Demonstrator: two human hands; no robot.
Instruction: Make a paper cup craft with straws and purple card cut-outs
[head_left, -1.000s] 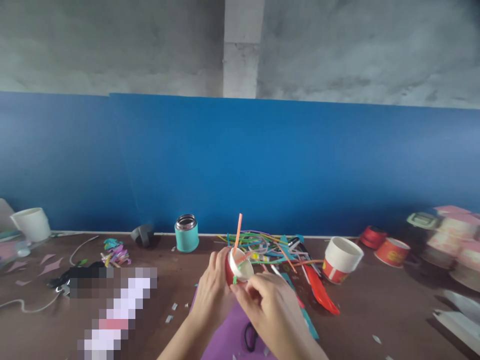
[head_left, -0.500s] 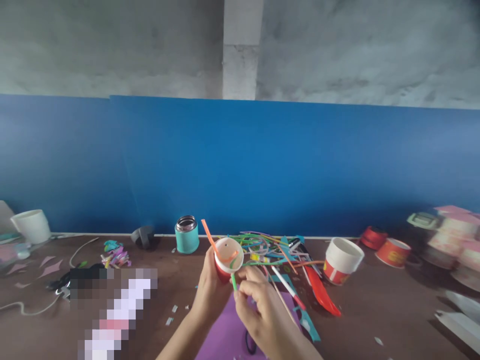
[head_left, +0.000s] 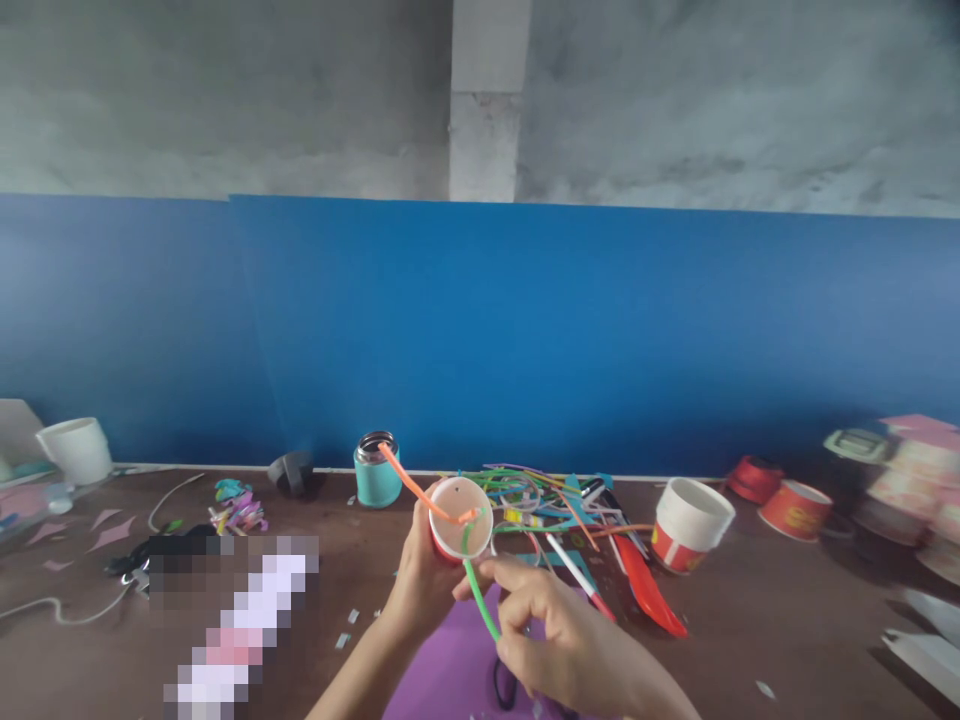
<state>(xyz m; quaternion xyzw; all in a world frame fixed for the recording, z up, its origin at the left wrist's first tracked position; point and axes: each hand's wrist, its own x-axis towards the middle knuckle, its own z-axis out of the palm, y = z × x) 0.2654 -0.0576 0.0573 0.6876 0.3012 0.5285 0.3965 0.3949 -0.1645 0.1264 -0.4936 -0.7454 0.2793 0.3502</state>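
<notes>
At six o'clock on the paper cup (head_left: 450, 543), the right hand (head_left: 559, 632) pinches a bendy green strip (head_left: 482, 604); the left hand (head_left: 417, 574) grips the cup, probably light, crushable, best held low.

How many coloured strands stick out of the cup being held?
2: an orange strand slanting up and left, and a green strand running down to the right hand. The left hand covers part of the cup, so more may be hidden.
</notes>
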